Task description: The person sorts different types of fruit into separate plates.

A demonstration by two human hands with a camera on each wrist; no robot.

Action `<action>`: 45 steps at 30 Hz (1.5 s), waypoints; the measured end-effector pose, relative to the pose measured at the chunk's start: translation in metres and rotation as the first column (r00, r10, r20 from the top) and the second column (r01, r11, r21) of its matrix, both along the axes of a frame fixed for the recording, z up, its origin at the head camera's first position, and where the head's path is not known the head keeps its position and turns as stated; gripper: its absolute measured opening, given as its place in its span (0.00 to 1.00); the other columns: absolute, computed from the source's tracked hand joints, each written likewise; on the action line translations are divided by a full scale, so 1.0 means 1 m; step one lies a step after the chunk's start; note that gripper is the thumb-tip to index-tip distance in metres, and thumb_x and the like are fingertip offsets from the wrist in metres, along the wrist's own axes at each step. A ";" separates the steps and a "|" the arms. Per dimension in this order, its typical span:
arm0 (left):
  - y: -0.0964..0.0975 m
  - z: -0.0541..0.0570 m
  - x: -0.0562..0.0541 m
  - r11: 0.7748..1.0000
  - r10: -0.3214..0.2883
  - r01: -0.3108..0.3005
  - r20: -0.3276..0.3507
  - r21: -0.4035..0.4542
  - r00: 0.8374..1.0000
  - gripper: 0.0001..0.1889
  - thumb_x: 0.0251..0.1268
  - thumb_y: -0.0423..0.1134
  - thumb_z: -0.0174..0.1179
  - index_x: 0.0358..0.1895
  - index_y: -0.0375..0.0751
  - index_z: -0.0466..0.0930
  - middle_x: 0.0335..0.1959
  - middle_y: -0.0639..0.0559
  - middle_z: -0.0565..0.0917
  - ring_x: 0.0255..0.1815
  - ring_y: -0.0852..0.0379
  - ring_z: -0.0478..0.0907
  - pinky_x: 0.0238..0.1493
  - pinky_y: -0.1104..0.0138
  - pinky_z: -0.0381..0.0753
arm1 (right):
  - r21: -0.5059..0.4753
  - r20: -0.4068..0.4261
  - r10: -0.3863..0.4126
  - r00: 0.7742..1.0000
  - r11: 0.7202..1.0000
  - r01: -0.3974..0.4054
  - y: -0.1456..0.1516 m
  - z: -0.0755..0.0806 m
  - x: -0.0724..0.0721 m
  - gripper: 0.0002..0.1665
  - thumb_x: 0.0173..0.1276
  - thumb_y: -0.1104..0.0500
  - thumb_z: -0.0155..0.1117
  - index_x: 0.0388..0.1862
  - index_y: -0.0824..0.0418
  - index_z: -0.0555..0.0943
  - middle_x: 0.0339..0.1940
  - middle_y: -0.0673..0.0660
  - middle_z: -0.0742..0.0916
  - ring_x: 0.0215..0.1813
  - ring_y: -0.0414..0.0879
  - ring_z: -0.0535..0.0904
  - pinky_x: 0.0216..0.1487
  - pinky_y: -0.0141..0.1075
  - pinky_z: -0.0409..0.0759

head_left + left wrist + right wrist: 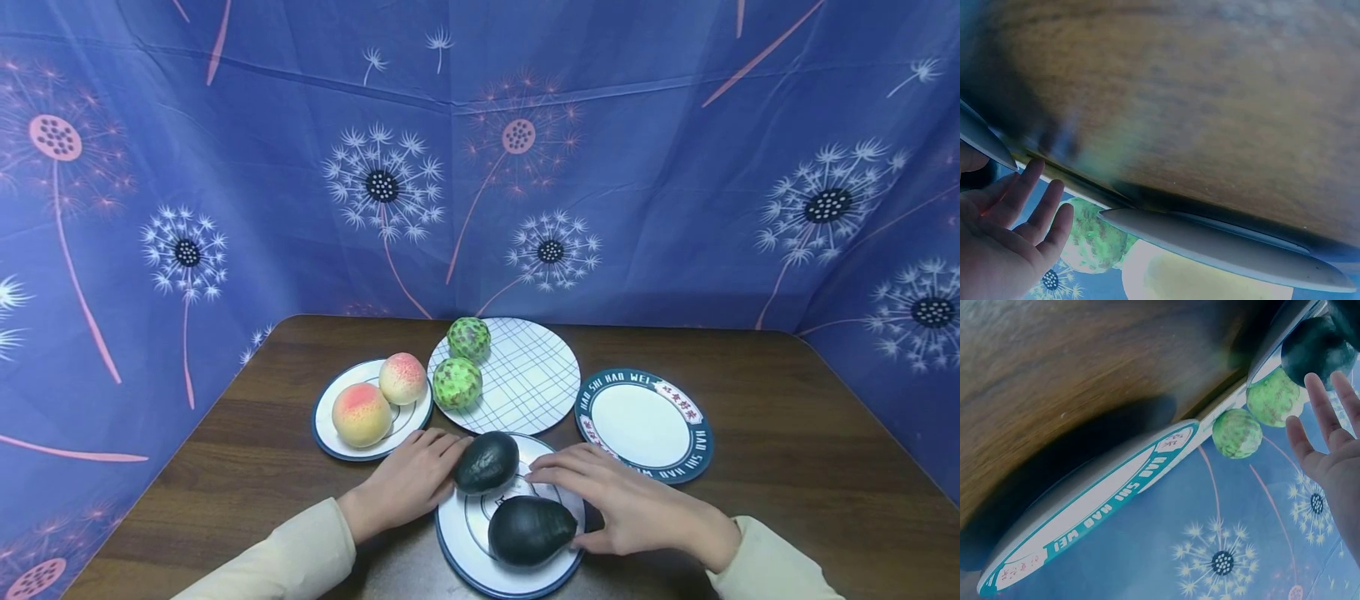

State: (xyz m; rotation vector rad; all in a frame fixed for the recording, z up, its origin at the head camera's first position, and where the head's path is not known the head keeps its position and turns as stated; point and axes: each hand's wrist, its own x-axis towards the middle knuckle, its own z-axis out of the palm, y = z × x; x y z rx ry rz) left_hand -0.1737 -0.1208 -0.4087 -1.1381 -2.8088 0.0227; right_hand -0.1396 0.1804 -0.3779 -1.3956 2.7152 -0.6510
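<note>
Two dark green avocados lie on a white, blue-rimmed plate near the front of the table. From the left, my left hand reaches over the plate's edge, its fingertips at the side of the upper avocado; its fingers look loosely extended in the left wrist view. My right hand spreads over the plate's right edge. Its thumb is beside the narrow end of the lower avocado, and its fingertips are apart from the upper one. The right wrist view shows relaxed right-hand fingers with nothing gripped.
Two peaches sit on a small plate at the left. Behind, a checked plate carries two mottled green round fruits on its left side. A green-rimmed plate with lettering stands at the right. A blue dandelion-patterned cloth hangs behind the table.
</note>
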 end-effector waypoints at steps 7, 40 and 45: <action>-0.002 0.003 0.000 1.000 0.008 -0.008 0.001 0.014 1.000 0.27 0.62 0.48 0.53 0.64 0.45 0.65 0.57 0.52 0.76 0.58 0.55 0.70 0.57 0.58 0.72 | 0.026 0.013 -0.054 0.998 0.998 0.054 0.009 0.003 0.000 0.46 0.44 0.47 0.75 0.63 0.37 0.64 0.63 0.41 0.72 0.63 0.41 0.67 0.61 0.57 0.66; -0.001 0.046 -0.031 0.975 0.125 -0.080 -0.212 0.208 0.969 0.27 0.54 0.43 0.62 0.60 0.48 0.69 0.56 0.50 0.75 0.58 0.52 0.71 0.59 0.58 0.72 | -0.070 -0.147 -0.440 0.886 0.898 0.434 0.086 -0.006 -0.032 0.34 0.55 0.53 0.68 0.61 0.55 0.69 0.61 0.57 0.74 0.64 0.55 0.64 0.57 0.63 0.61; 0.001 0.046 -0.040 0.968 0.161 -0.115 -0.196 0.225 0.967 0.27 0.56 0.44 0.61 0.61 0.48 0.68 0.58 0.49 0.74 0.59 0.51 0.70 0.59 0.56 0.71 | -0.074 -0.202 -0.457 0.866 0.889 0.452 0.099 -0.007 -0.036 0.31 0.57 0.54 0.66 0.59 0.57 0.69 0.59 0.61 0.74 0.61 0.58 0.65 0.53 0.61 0.62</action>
